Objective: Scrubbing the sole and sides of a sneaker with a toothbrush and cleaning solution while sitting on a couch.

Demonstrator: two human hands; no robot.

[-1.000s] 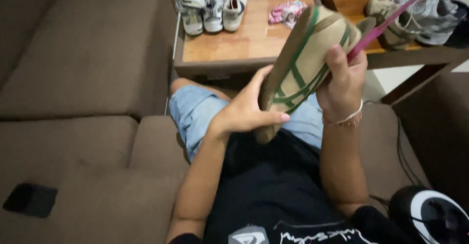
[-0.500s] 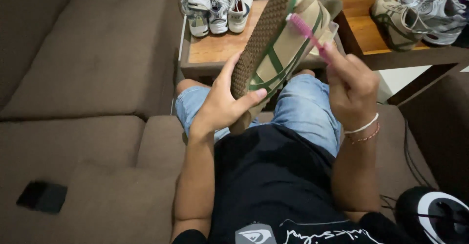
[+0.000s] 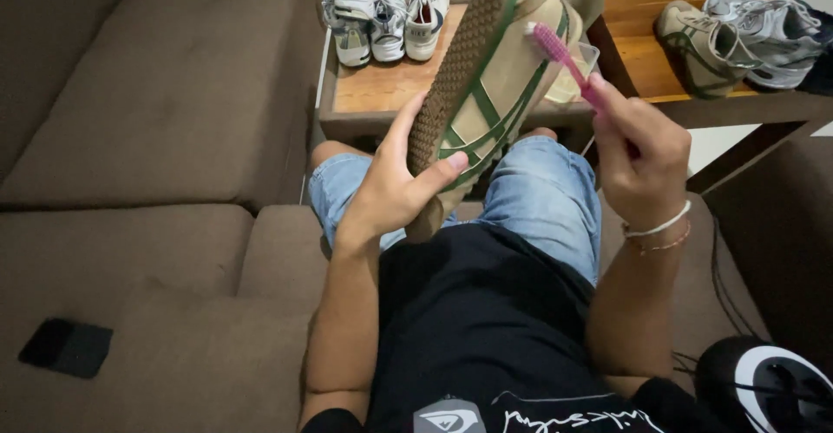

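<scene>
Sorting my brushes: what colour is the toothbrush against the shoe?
Pink; the toothbrush shows best in the head view.

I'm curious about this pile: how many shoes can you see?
At least 7: one tan shoe in the left hand, three pale sneakers on the near wooden table, about three on the right table, including a tan one. More may be hidden.

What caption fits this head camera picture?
Left hand holds a tan, green-striped shoe; right hand presses a pink toothbrush on it.
</scene>
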